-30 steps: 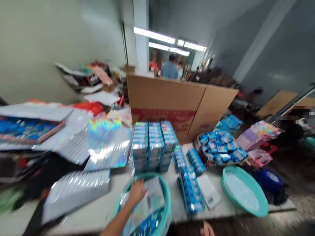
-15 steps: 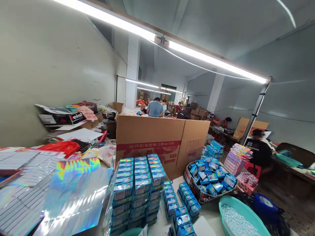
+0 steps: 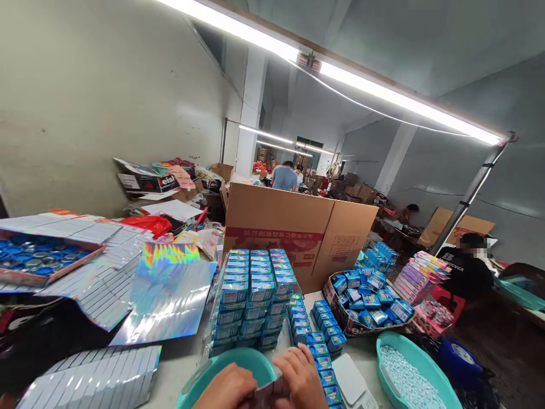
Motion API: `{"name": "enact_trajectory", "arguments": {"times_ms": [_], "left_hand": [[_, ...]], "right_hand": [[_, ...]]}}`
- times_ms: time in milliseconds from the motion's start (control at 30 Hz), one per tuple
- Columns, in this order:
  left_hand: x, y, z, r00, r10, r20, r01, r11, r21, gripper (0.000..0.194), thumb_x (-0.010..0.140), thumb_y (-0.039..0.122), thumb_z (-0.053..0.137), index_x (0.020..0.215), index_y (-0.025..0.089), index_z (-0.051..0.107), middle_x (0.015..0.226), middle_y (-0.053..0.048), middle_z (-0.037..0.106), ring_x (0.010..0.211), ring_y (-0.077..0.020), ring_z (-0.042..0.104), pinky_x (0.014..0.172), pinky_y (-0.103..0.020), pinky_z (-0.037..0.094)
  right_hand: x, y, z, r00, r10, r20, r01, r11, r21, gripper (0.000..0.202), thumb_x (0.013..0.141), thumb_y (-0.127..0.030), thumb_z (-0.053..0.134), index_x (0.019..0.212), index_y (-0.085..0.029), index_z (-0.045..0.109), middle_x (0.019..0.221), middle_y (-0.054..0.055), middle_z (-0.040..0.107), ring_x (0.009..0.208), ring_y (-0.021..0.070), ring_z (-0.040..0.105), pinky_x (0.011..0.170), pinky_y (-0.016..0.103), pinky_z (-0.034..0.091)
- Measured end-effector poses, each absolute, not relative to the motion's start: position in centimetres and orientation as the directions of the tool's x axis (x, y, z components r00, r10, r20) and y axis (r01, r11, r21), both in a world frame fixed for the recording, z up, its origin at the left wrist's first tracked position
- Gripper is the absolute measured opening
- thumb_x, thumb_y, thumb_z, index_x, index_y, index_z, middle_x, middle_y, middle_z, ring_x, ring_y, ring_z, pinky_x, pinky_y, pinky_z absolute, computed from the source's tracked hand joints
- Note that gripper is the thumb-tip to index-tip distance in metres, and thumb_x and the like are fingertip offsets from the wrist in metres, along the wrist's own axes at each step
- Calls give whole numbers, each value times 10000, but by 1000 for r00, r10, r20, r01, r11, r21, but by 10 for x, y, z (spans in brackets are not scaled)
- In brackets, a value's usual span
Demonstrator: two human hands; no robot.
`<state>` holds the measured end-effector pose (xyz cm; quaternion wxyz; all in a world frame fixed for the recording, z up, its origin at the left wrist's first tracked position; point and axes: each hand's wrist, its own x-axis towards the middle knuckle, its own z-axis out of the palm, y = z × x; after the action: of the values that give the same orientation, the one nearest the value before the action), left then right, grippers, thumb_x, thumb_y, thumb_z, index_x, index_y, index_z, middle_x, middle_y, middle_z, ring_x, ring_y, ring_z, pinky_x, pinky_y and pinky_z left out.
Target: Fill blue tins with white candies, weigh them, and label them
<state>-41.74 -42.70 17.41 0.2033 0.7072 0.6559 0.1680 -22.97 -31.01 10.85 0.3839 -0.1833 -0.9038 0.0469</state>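
Note:
Both hands are low in the middle, over the near side of a teal basin (image 3: 196,382). My left hand (image 3: 232,386) is closed, its fingers curled at one end of a small dark flat piece (image 3: 270,392). The other end of that piece is in my right hand (image 3: 298,375), whose fingers are bent around it. What the piece is cannot be made out. Behind the basin stand tall stacks of blue tins (image 3: 249,295) in clear film. A row of blue tins (image 3: 326,372) runs just right of my right hand.
A box of loose blue packs (image 3: 370,301) and a teal basin of white pellets (image 3: 413,375) stand at the right. Shiny holographic sheets (image 3: 170,301) lie on the left. A cardboard panel (image 3: 276,216) rises behind the stacks. A person (image 3: 464,267) sits far right.
The view has tilted down and turned left. Both hands have come into view, holding the small piece between them. More of the near teal basin and the tin row now shows.

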Motion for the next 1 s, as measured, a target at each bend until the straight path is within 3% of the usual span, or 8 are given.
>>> {"name": "enact_trajectory", "arguments": {"times_ms": [100,267,400,567,633,733,900,1000], "left_hand": [[-422,-440,192,56,997,47,844,-73,531,164,777,266,503,711,231,649,762,-29,678,762,-214,596,721,-310,377],[-455,-462,217,-235,933,271,735,-12,678,202,734,256,581,918,237,661,886,-21,684,852,-193,601,783,-290,427],[-463,-466,226,-422,886,191,394,-11,919,274,727,393,641,896,177,640,816,-21,671,754,-160,606,741,-292,483],[-446,-464,227,-490,862,132,90,-100,991,334,723,406,674,929,151,609,820,-31,663,761,-145,615,718,-277,503],[-439,-464,224,-542,822,175,131,-122,984,360,751,401,659,1003,149,603,837,-40,664,762,-144,614,712,-273,506],[-431,-468,221,-590,755,287,350,-82,933,360,803,390,613,1085,166,618,947,-63,663,790,-146,611,750,-286,509],[-414,-480,210,-521,732,438,628,-19,778,443,855,363,538,1275,218,541,1257,-90,575,1144,-223,544,986,-365,448],[-408,-483,189,-479,738,475,698,-7,716,474,861,371,515,1314,233,507,1300,-86,557,1194,-239,528,1001,-384,454]], "right_hand": [[-230,-314,139,-766,426,482,312,901,-301,116,814,-360,574,773,-278,645,699,-4,645,741,185,567,847,349,390],[-202,-305,180,-697,623,354,346,725,-596,257,863,-401,528,764,-207,665,765,35,643,773,173,544,764,302,374],[-190,-295,196,-666,722,187,301,489,-819,335,837,-485,542,733,-178,628,668,-4,550,662,136,481,644,248,363],[-186,-302,203,-645,762,54,193,231,-954,379,809,-521,562,670,-168,559,608,-35,418,566,93,353,513,214,274],[-188,-305,203,-623,782,15,146,134,-980,380,784,-526,588,662,-169,543,602,-39,408,552,87,335,498,210,265],[-191,-307,204,-583,811,-34,84,18,-996,379,746,-528,620,661,-172,524,588,-44,385,528,80,309,474,205,249],[-193,-315,208,-532,847,-17,43,7,-999,421,709,-546,637,606,-178,459,578,-44,346,535,80,291,473,204,241],[-194,-318,203,-525,850,-49,-25,-73,-997,454,712,-563,638,607,-184,410,581,-51,314,544,75,265,485,206,230]]}}
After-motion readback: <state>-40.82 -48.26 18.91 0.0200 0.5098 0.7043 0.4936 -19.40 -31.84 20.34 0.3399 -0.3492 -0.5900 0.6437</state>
